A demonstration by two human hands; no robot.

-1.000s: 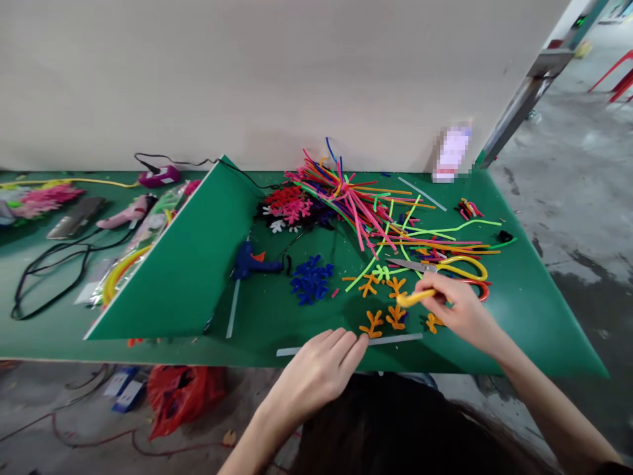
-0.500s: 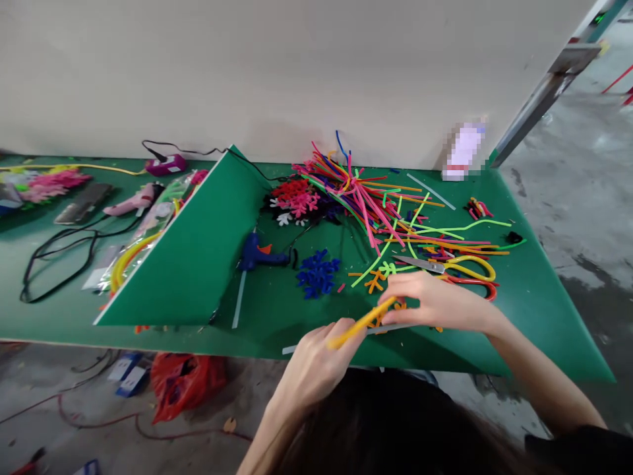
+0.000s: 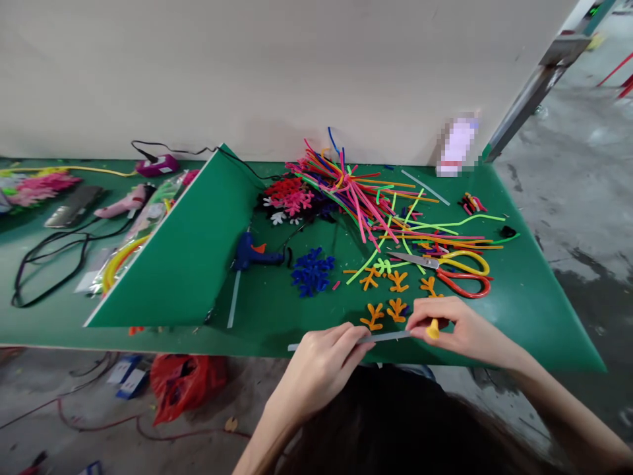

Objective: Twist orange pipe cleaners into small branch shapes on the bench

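My left hand is at the table's front edge, fingers closed over a long translucent glue stick, whose ends stick out on both sides. My right hand pinches a yellow pipe cleaner, seen almost end-on, and its fingertips meet the right end of the glue stick. Just beyond the hands lie several small orange branched pieces of bent pipe cleaner. Scissors with yellow and red handles rest open behind my right hand. A blue snowflake shape lies farther left.
A tangled heap of coloured pipe cleaners covers the back middle. Left of it are red and pink snowflakes and a blue glue gun. A green upright board divides the table. A red bag sits on the floor.
The yellow pipe cleaner was stretched between both hands and is now in my right hand only. My right hand came down towards the front edge, uncovering more orange pieces and the scissor handles.
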